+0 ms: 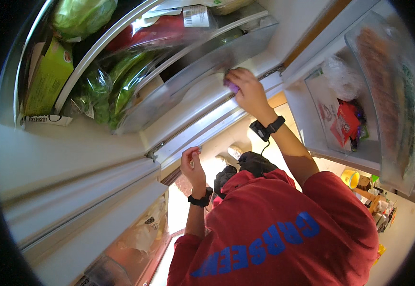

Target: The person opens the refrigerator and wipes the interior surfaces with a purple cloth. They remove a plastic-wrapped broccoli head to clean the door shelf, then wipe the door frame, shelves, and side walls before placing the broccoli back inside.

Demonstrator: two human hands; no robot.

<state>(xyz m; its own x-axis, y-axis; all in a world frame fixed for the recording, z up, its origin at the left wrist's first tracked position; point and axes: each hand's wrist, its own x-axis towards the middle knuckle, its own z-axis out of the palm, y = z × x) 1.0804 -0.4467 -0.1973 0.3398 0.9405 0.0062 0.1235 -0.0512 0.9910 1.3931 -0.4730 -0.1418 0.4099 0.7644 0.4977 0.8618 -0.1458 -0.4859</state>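
Note:
My right hand point(245, 89) is closed around a small purple object point(231, 85), blurred, in front of the lowest clear drawer point(207, 80) of an open refrigerator. My left hand point(193, 164) is lower and to the left, near the refrigerator's front edge, with curled fingers; whether something small is between them cannot be told. Above, the drawers hold long green vegetables point(130, 80) in clear plastic, a red item point(150, 34) in a labelled clear bag, and a leafy green vegetable point(82, 18). A green carton point(50, 78) stands at the left.
The right door point(343, 157) stands open, its bins holding red packets point(347, 119), a crumpled clear plastic bag point(341, 78) and long bagged food point(379, 82). The left door point(96, 211) is open too, with bagged items in it. A yellow round container point(350, 178) is beyond the right door.

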